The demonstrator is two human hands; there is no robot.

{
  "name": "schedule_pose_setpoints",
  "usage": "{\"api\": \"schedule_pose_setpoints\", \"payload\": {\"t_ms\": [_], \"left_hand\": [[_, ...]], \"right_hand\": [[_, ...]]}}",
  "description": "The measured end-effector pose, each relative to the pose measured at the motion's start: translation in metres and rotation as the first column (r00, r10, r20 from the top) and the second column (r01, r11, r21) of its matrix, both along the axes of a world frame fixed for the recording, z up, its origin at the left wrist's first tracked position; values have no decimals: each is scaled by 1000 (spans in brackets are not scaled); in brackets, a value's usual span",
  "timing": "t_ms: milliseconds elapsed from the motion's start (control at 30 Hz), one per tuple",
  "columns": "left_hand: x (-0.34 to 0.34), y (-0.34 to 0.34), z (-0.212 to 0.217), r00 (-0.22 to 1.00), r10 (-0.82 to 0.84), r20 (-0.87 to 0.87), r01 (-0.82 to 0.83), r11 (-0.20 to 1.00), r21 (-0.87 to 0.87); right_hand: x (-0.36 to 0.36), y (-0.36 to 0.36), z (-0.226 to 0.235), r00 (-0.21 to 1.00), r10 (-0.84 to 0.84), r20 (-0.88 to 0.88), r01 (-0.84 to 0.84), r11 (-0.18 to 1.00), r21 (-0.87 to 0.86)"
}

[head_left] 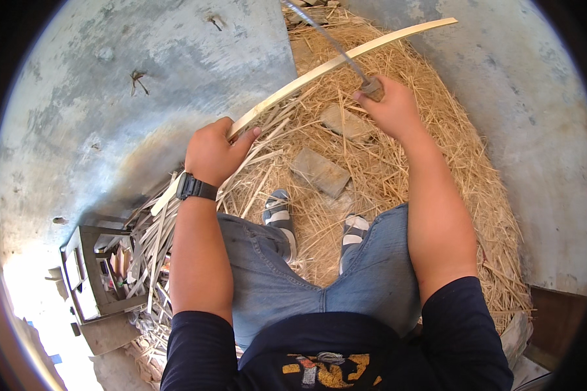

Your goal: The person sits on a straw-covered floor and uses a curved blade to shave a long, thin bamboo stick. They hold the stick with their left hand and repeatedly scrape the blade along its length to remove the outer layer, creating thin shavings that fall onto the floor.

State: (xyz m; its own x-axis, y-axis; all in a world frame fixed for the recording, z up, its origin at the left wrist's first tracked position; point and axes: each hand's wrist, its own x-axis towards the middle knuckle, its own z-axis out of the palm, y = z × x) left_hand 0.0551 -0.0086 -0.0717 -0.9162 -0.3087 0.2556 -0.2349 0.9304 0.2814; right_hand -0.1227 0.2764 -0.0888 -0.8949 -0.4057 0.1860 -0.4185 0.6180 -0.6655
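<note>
Straw shavings [398, 163] blanket grey concrete floor [143, 98] beneath both hands' bamboo strip [332, 64].

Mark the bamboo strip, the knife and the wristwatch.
bamboo strip [319, 70], head view, middle of its pale length.
knife [326, 36], head view, on the blade above the right hand.
wristwatch [195, 188], head view, black band on the left wrist.

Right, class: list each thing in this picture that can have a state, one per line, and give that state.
left hand: shut on the bamboo strip, wearing a black watch
right hand: shut on the knife handle
bamboo strip: bowed, lifted above the shavings
knife: blade laid across the strip
shavings: heaped on the floor
strip pile: loose, lying beside the left knee
</note>
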Motion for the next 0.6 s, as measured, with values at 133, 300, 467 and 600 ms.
{"api": "schedule_pose_setpoints", "payload": {"t_ms": [133, 300, 467, 600], "left_hand": [[-3, 4, -2, 1000, -28, 4, 27, 995, 100], [1, 4, 3, 997, -67, 37, 63, 992, 106], [-2, 5, 5, 997, -20, 77, 14, 997, 81], [-4, 2, 2, 990, 3, 138, -20, 993, 117]], "right_hand": [[28, -19, 12, 984, 176, 7, -174, 963, 206], [29, -22, 15, 961, 275, 14, -266, 913, 308], [7, -8, -2, 988, 129, 80, -131, 991, 20], [22, -18, 8, 982, 178, 61, -185, 974, 128]]}}
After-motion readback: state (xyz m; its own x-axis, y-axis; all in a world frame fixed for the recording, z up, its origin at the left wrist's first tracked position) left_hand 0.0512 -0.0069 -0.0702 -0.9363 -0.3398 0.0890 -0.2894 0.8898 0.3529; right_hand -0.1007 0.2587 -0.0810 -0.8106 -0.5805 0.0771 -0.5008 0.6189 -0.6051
